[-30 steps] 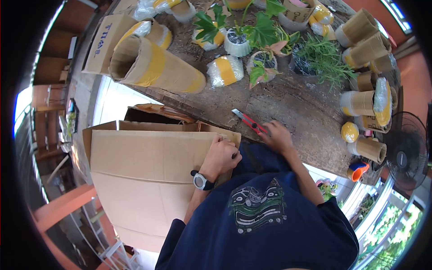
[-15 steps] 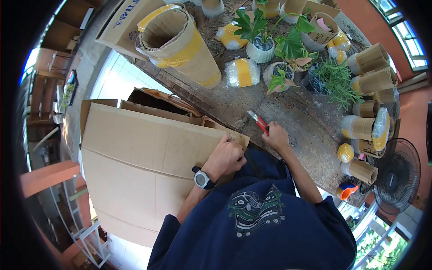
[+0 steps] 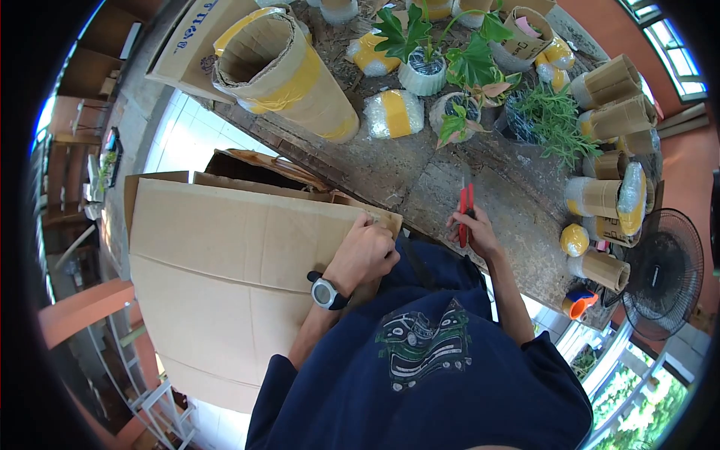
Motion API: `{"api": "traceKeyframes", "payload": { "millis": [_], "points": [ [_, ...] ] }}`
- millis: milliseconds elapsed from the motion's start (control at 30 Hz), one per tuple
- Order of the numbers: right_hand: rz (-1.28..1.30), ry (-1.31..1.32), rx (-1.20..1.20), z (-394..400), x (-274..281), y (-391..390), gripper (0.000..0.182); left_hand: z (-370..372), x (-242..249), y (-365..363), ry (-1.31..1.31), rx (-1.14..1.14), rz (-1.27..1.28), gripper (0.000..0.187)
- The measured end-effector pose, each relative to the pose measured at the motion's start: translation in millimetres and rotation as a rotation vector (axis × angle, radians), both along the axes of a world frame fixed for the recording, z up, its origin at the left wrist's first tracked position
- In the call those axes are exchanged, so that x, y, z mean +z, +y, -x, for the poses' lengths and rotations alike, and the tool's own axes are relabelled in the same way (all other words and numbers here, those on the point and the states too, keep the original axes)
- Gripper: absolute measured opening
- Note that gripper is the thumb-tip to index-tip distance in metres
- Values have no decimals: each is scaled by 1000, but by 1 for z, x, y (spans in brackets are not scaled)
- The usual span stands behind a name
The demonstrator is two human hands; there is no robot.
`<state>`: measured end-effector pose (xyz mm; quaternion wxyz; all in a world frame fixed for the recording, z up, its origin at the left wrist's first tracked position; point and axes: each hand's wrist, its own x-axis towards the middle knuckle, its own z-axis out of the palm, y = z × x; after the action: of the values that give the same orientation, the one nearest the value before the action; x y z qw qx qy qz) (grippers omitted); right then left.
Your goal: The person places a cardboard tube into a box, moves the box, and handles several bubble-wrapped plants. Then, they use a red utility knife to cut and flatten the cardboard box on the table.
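Observation:
My left hand (image 3: pixel 367 255), with a watch on its wrist, grips the top right corner of a large cardboard box (image 3: pixel 225 259) that leans against the table's edge. The box's flaps stand open at the far side. In my right hand (image 3: pixel 477 231) is a red utility knife (image 3: pixel 466 214), pointing away from me over the wooden table (image 3: pixel 420 184). Past the knife stand potted plants (image 3: pixel 454 124) with green and pinkish leaves. A bubble-wrapped bundle with yellow tape (image 3: pixel 395 115) lies to their left.
A tall taped cardboard tube (image 3: pixel 292 82) stands at the table's left edge. Several cardboard-wrapped pots (image 3: pixel 600 196) line the right side, near a black fan (image 3: pixel 660 274) and an orange tape dispenser (image 3: pixel 577 303). A leafy herb (image 3: pixel 559 124) sits at the back right.
My right hand has shifted right, and the knife has turned from pointing up-left to nearly straight ahead. My left hand keeps its hold on the box. The view has shifted slightly.

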<state>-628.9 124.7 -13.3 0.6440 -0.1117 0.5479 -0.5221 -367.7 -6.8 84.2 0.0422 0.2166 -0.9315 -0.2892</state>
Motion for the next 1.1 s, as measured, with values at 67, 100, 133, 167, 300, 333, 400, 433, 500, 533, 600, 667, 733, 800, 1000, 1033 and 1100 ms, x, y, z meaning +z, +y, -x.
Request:
{"api": "traceKeyframes", "payload": {
  "millis": [67,100,133,167,300,333,400,433,500,533,600,667,733,800,1000,1033,1100],
  "points": [
    [38,96,85,-6,6,-3,35,-3,5,-4,10,-1,48,18],
    [50,122,114,-10,9,-3,36,-6,8,-8,10,-2,75,18],
    [62,148,142,-16,17,-4,37,-10,11,-11,10,-4,103,17],
    [57,183,163,-22,23,-5,38,-14,15,-14,39,14,115,18],
    [74,217,209,-36,45,-1,41,-28,35,-33,0,25,201,22],
    [89,189,223,-41,51,-2,42,-30,38,-38,23,14,218,21],
    [77,167,219,-48,63,-2,40,-43,47,-51,39,18,247,20],
    [64,147,227,-51,69,1,40,-49,53,-56,23,31,270,21],
    [154,237,341,-53,75,5,43,-60,59,-68,16,38,293,23],
    [205,288,387,-55,78,4,44,-67,59,-74,33,27,295,26],
    [291,349,496,-58,85,3,42,-78,60,-83,-13,10,243,29],
    [445,504,568,-63,100,-2,41,-81,61,-91,-44,-20,197,32],
    [669,736,622,-77,119,-11,40,-82,63,-97,-77,-39,154,35],
    [751,907,684,-90,133,-18,32,-76,62,-106,-104,-129,217,36],
    [925,1285,907,-131,186,-48,28,-55,68,-99,-88,-230,293,35],
    [959,1328,859,-139,187,-50,28,-53,68,-98,-86,-224,300,34],
    [911,1342,807,-147,191,-51,27,-48,62,-97,-51,-206,328,35]
  ]
}}
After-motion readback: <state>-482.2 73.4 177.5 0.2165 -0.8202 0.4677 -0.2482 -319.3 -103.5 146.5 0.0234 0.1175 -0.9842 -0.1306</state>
